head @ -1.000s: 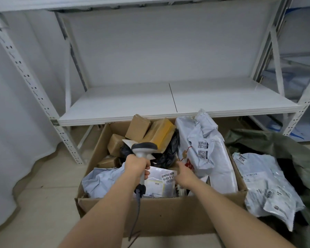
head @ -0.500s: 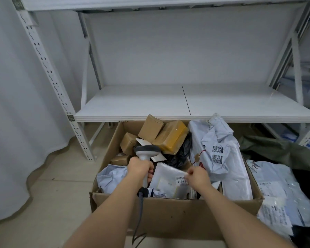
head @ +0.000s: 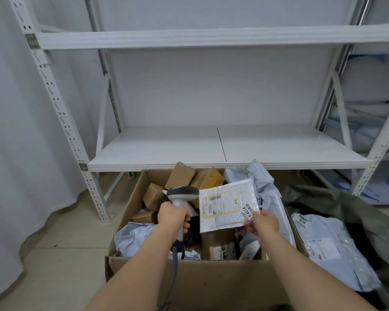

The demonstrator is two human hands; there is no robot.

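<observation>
Hold white mailer (head: pixel 228 204) flat above the cardboard box (head: pixel 211 281), right hand (head: pixel 264 223) pinching its near corner clear of the label (head: pixel 220 204), and tilt scanner (head: pixel 182 196), clenched in left hand (head: pixel 172 215) above the box, toward the barcode (head: pixel 215 197).

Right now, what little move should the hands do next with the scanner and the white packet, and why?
Probably turn the scanner toward the barcode on the white packet. The left hand grips the scanner beside the packet's left edge, and the right hand pinches the packet's lower corner, holding it over the cardboard box with its label showing.
</observation>
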